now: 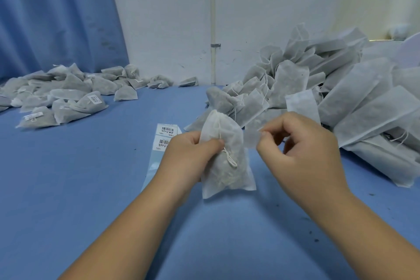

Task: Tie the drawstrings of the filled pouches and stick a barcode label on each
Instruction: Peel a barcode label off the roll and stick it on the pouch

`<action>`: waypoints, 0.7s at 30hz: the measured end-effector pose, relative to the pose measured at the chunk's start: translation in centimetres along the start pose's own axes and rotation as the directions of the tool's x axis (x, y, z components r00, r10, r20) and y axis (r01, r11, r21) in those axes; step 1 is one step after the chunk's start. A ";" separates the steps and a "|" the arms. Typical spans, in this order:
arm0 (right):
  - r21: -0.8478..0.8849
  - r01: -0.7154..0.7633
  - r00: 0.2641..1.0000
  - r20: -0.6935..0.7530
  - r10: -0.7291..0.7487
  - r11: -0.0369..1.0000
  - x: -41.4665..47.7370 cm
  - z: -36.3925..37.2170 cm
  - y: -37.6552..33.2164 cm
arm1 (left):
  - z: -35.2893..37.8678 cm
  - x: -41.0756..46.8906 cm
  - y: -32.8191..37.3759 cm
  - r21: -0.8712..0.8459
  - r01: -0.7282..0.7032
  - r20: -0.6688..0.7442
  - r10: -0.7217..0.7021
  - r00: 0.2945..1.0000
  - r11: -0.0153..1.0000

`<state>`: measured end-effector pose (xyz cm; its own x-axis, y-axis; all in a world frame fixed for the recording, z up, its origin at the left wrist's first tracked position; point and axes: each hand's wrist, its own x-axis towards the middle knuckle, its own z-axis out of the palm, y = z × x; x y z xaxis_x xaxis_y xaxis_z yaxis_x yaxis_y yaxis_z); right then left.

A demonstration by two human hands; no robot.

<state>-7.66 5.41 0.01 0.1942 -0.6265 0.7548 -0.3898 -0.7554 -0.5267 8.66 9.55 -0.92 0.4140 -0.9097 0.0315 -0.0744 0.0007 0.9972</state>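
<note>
Pouch (pixel 227 173), drawstring (pixel 230 159) knotted, stands upright in my left hand (pixel 191 154), which grips its neck. Risk, I judge: the peeled label (pixel 251 138) folds onto itself or lands creased. My right hand (pixel 302 150) pinches it just beside the pouch, other fingers curled. Label strip (pixel 166 136) lies left of it; more pouches (pixel 352 102) pile right.

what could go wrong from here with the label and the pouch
1. The label, pinched by one edge in the right hand, looks limp; it might fold onto itself before it goes on.
2. The drawstring lies across the front of the pouch held by the left hand, so the label could land over it and lift.
3. The pouch looks soft and bulging, so the label may crease.
</note>
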 end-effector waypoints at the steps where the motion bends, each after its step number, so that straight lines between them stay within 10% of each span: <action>1: -0.064 0.036 0.999 -0.036 -0.039 0.997 -0.2 0.3 0.0 | 0.1 -0.1 0.1 0.010 0.003 0.002 -0.003 1.000 1.000; 7: -0.292 0.267 0.950 -0.084 -0.302 0.918 -0.9 2.1 0.3 | 0.4 0.0 -0.4 -0.005 0.001 -0.008 -0.001 1.000 1.000; 21: -0.330 0.415 0.910 0.152 -0.386 0.848 -1.9 2.6 -0.2 | 0.0 0.5 -0.6 -0.070 -0.029 -0.041 0.026 0.999 0.997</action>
<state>-5.65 6.30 -2.35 0.4641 -0.3076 0.8307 -0.5470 -0.8371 -0.0043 8.89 9.13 -1.54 0.4487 -0.8916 0.0604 -0.0229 0.0561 0.9982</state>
